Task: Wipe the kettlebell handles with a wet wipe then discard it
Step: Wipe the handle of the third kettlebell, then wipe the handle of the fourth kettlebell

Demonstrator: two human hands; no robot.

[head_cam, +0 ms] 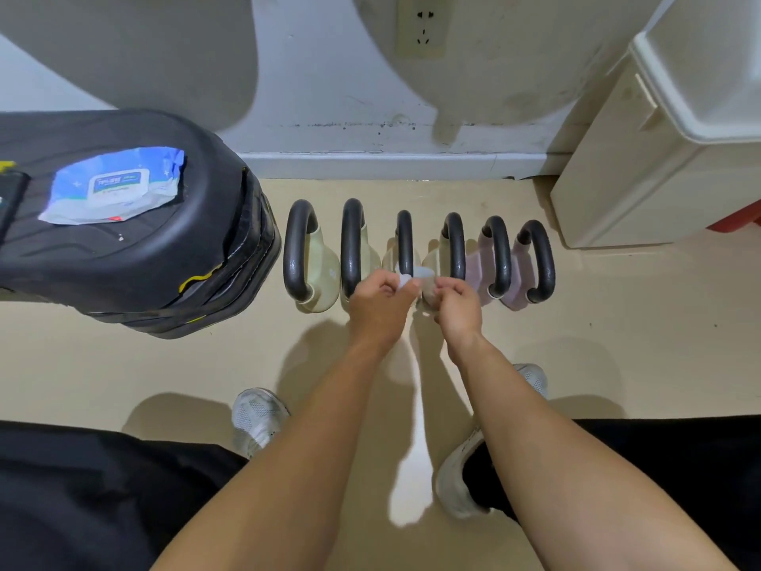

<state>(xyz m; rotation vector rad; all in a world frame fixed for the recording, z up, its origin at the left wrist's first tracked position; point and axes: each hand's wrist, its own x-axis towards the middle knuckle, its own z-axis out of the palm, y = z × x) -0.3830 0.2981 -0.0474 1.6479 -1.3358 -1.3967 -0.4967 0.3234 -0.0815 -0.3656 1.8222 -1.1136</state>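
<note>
Several kettlebells stand in a row on the floor by the wall, each with a black handle; the third handle from the left (405,241) is in the middle. A white wet wipe (416,276) is looped around the near end of that handle. My left hand (381,300) pinches one end of the wipe and my right hand (457,304) pinches the other. The two pinkish kettlebells (479,267) are at the right end, the pale greenish ones (325,269) at the left.
A blue pack of wet wipes (113,185) lies on a black padded bench (136,261) at the left. A cream cabinet (642,166) stands at the right by the wall. My white shoes (257,418) are on the beige floor below my arms.
</note>
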